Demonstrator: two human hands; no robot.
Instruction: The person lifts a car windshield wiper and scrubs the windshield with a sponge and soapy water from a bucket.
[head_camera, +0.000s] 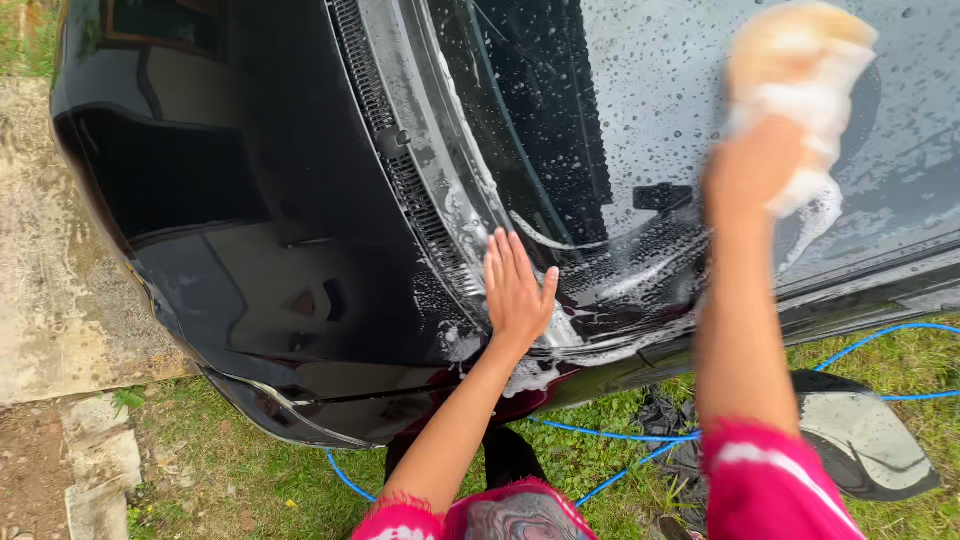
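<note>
Now your right hand (755, 165) presses a soapy sponge (800, 70) against the wet windshield (640, 90), fingers clamped on it. Your left hand (515, 290) rests flat at the glass's base, fingers together.

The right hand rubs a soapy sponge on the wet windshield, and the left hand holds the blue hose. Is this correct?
Not quite. In the head view, the left hand holds nothing: it lies flat and open at the base of the windshield. The blue hose lies on the grass. The right hand does rub the soapy sponge on the wet glass.
</note>
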